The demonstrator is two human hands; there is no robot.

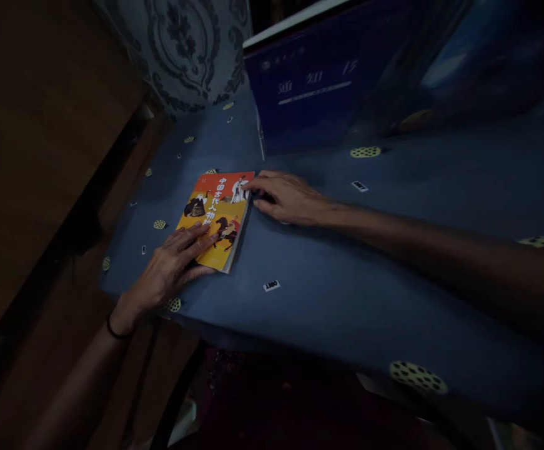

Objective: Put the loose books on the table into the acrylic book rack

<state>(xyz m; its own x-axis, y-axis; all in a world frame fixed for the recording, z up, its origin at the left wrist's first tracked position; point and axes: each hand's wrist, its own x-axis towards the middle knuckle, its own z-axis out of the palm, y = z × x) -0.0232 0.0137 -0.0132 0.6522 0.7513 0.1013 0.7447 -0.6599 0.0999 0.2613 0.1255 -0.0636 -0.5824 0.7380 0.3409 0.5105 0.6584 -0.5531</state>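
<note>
A paperback book point(227, 206) with a red and yellow cover, white Chinese characters and painted figures lies closed on the cloth-covered table. My left hand point(171, 259) is at its lower left corner, fingers across the cover and thumb along the bottom edge, gripping it. At the upper right edge, my right hand point(288, 197) has curled fingers, with the index fingertip on the cover and the thumb by the page side. What the lower fingers of that hand touch is hidden. A dark band circles my left wrist.
The blue tablecloth point(328, 275) has yellow dotted patches and small printed labels. Behind the book stands a large dark blue folder point(313, 94) with Chinese lettering. A patterned grey fabric point(187, 50) hangs at the back. The table's left edge drops to a brown floor point(42, 156).
</note>
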